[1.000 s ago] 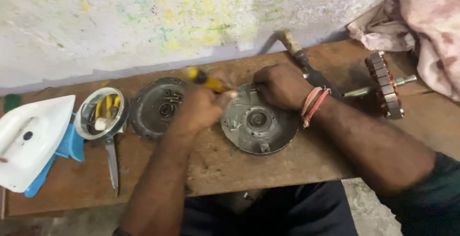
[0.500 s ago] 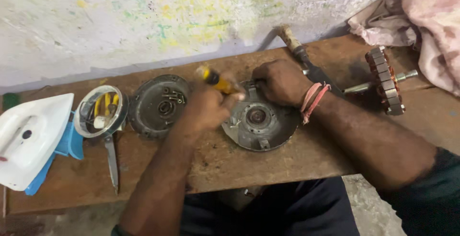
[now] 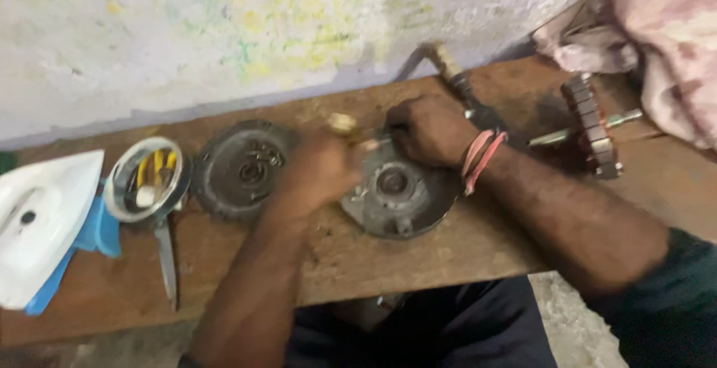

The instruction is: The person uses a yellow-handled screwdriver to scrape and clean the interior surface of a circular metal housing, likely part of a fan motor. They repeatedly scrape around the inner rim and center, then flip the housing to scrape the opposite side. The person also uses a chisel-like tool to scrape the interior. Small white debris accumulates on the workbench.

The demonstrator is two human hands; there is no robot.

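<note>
Head view, bench: a worn wooden plank (image 3: pixel 418 263) runs left to right in front of a pale, paint-flecked wall (image 3: pixel 224 32); the person sits at its near edge.
Head view, round metal cover: a grey motor cover (image 3: pixel 399 192) lies flat near the middle of the plank, its hub facing up, partly under both hands.
Head view, left hand: the left hand (image 3: pixel 317 170) is curled shut around a screwdriver (image 3: pixel 345 125), whose yellowish handle top pokes out above the knuckles; the picture is blurred here, so the tip cannot be made out. The hand sits at the left rim of the cover.
Head view, right hand: the right hand (image 3: pixel 426 129) rests on the far rim of the cover, fingers bent down onto it; whether it pinches anything small I cannot tell. Pink and red bands (image 3: pixel 478 160) circle the wrist.
Head view, second cover: a darker round cover (image 3: pixel 239 170) lies just left of the left hand.
Head view, small bowl: a metal bowl (image 3: pixel 112 189) with yellow-handled bits inside stands further left, with a blade (image 3: pixel 166 260) lying nearer.
Head view, far left: a white clothes iron (image 3: pixel 41 226) lies on something blue (image 3: pixel 93 230).
Head view, right side: a motor rotor (image 3: pixel 594 125) on its shaft lies well right of the hands, with a pinkish cloth (image 3: pixel 657 32) beyond it.
Head view, far edge: a dark tool with a wooden handle (image 3: pixel 459 80) lies behind the right hand.
</note>
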